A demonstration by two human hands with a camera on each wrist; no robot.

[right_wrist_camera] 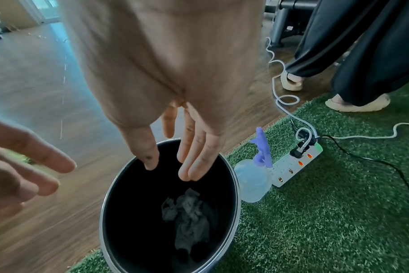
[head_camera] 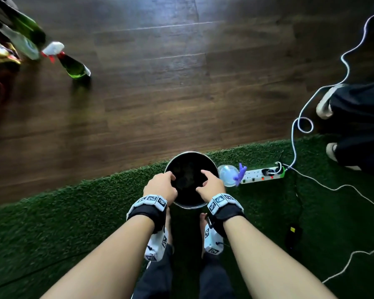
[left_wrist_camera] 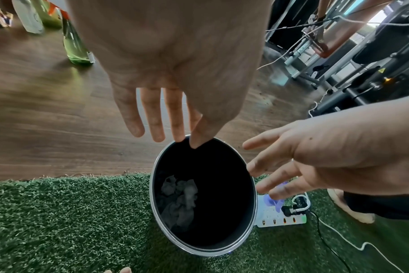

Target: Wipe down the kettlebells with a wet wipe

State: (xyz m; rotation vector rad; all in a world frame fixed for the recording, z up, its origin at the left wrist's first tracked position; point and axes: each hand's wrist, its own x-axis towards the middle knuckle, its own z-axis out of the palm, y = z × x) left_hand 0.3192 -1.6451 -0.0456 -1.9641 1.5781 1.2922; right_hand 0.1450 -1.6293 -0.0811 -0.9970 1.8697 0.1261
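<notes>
Both hands, left hand and right hand, hover empty with fingers loosely spread directly above the open bin, crumpled wipes lying straight below, no kettlebell in view.

Wood floor, green turf

Gym: exercise machines, artificial turf

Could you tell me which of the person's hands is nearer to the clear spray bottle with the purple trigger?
Right. The right hand hangs over the bin's rim beside the spray bottle; the left hand is over the far rim.
</notes>
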